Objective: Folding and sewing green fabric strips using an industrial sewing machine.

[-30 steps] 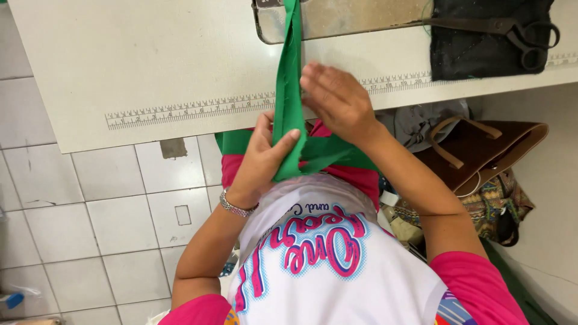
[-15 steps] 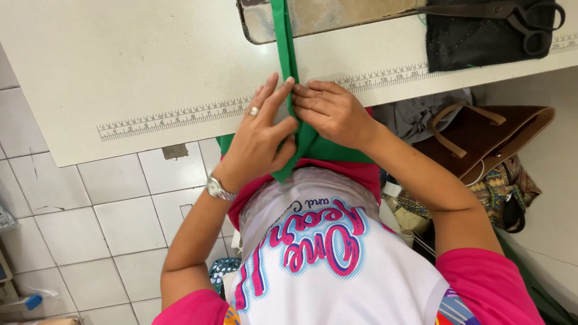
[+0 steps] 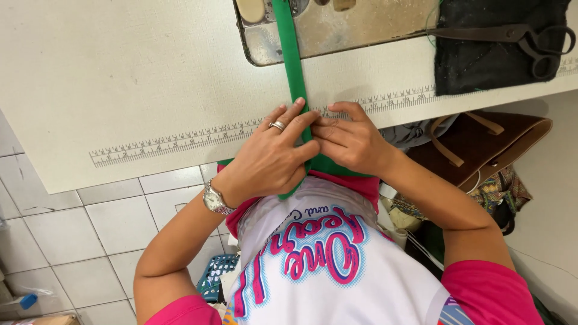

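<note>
Here, two hands pinch a folded green fabric strip at the near edge of a sewing table.

The left hand point(image 3: 268, 159), wearing a ring and a wristwatch, lies half-closed with fingers stretched over the green fabric strip point(image 3: 290, 57), pressing it against the right hand point(image 3: 348, 141), whose curled fingers grip the fold from the other side. The strip is smooth, narrow cloth running from the centre of the frame up to the metal plate point(image 3: 355, 27) at top centre. The table point(image 3: 120, 78) is pale and matte, with a printed ruler point(image 3: 180, 138) along its edge. Dark scissors point(image 3: 512, 37) rest on a black cloth at upper right. White floor tiles point(image 3: 90, 241) fill the lower left; a brown bag point(image 3: 481, 144) sits at right.
</note>
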